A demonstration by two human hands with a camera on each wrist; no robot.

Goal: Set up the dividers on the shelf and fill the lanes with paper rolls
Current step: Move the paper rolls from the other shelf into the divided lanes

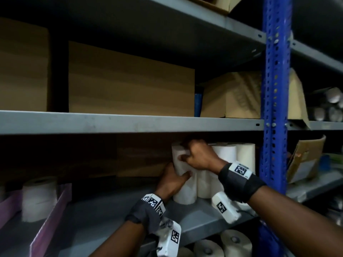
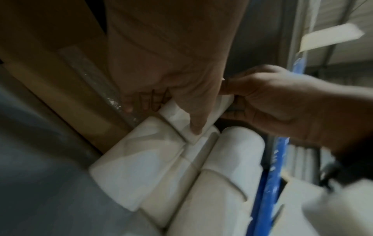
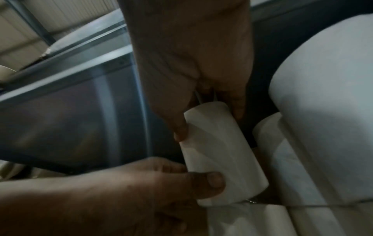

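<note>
Both hands hold one white paper roll [image 1: 179,164] at the top left of a stack of white rolls [image 1: 204,184] on the right of the grey shelf [image 1: 104,216]. My left hand [image 1: 176,176] grips its lower part, thumb in front. My right hand [image 1: 187,154] grips its upper end from the right. The right wrist view shows the same roll [image 3: 220,153] between my right hand [image 3: 210,123] and the left thumb. In the left wrist view my left hand [image 2: 169,115] is on the roll [image 2: 177,123]. Two pink dividers [image 1: 50,216] stand at the left with a roll [image 1: 39,197] between them.
A blue perforated upright [image 1: 274,112] stands just right of the stack. The shelf above [image 1: 130,122] is low over the rolls and carries brown cardboard boxes [image 1: 130,80]. Brown cardboard [image 1: 141,160] lines the back. More rolls [image 1: 233,242] lie on the level below.
</note>
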